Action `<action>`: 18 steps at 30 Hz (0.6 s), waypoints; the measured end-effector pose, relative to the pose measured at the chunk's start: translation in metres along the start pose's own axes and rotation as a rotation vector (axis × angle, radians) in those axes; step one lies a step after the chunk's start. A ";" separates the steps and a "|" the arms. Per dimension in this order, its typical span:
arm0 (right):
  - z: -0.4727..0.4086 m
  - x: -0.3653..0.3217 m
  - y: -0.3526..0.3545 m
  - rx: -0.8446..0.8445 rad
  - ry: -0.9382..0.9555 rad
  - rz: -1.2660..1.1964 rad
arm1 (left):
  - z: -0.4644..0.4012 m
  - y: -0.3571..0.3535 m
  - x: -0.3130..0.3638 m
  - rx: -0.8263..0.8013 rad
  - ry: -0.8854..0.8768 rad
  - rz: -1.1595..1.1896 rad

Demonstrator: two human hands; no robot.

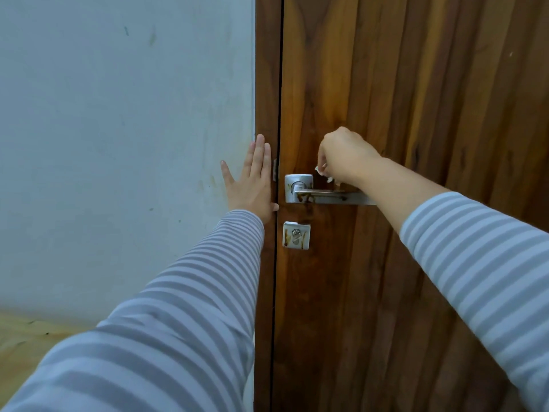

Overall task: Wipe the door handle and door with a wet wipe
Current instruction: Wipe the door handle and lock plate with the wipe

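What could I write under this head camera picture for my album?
Right hand holds a wet wipe just above the stained door handle; left hand lies flat by the door frame.

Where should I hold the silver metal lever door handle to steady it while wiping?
Probably grip the silver metal lever door handle along its straight horizontal bar, coming from above with fingers wrapped over the top. The bar runs rightward from the square plate, and the right hand holding the white wet wipe hovers just above it.
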State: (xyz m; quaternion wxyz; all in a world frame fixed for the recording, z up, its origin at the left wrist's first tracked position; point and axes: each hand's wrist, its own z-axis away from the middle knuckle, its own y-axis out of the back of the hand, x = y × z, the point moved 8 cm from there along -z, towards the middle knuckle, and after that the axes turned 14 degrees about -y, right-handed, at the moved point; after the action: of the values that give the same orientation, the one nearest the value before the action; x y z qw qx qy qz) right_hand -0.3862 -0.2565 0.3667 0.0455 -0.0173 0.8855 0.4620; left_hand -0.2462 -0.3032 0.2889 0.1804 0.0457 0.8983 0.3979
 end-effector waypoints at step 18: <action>0.018 -0.041 -0.017 -0.083 0.151 -0.035 | 0.000 0.000 0.000 -0.005 -0.005 0.022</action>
State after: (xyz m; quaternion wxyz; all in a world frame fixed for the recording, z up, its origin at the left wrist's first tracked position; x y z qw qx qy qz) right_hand -0.3433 -0.2521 0.3467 -0.0140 -0.0696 0.8662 0.4946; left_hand -0.2464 -0.3037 0.2887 0.1784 0.0563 0.8963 0.4020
